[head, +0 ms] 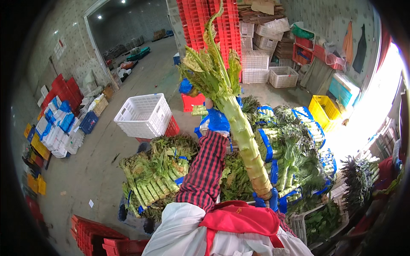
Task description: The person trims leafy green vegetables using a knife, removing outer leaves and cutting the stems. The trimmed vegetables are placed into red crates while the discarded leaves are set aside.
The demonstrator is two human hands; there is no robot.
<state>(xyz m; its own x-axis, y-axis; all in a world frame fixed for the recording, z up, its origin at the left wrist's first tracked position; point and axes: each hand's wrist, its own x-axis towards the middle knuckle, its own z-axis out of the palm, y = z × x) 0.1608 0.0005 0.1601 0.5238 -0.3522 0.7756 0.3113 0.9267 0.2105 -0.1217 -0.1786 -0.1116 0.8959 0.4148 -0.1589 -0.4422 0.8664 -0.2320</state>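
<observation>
One long stem lettuce (245, 144) slants across the middle of the head view, leafy top away from me and thick cut end close to my red apron. My left hand (218, 120), in a blue glove, grips it just below the leaves, some fingers hidden behind the stem. At the cut end, my right hand (269, 200), also blue-gloved, holds the butt from below. Bundles of stem lettuce (152, 190) tied with blue tape lie in a pile to the left. More taped bundles (288, 147) are heaped to the right.
White plastic crates (144, 115) stand on the floor at left, near a tall stack of red crates (208, 32). A yellow crate (325, 112) is beyond the right heap. Close by at right is a white crate (299, 227) holding leaves; red crates (93, 235) stand lower left.
</observation>
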